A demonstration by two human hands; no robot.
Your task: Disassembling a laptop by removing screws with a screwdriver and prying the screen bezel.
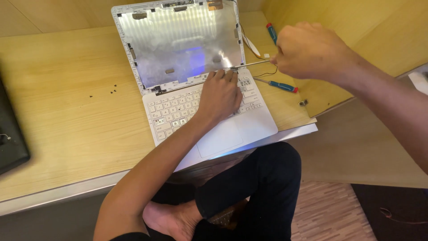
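1. While it lies at the wooden desk's (67, 111) front edge, the white laptop (200, 89) shows a bare lid shell (screen panel removed).
2. The left hand (219, 95) rests flat, fingers spread, on the keyboard (178, 109) by the hinge.
3. The right hand (307, 51) is fisted around a screwdriver (249, 65), tip at the right hinge.
4. Two blue-handled screwdrivers (281, 85) lie just beside; tiny screws (109, 90) sit apart, left.

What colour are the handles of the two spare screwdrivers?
Blue with red tips, on both spare screwdrivers, seen in the head view.
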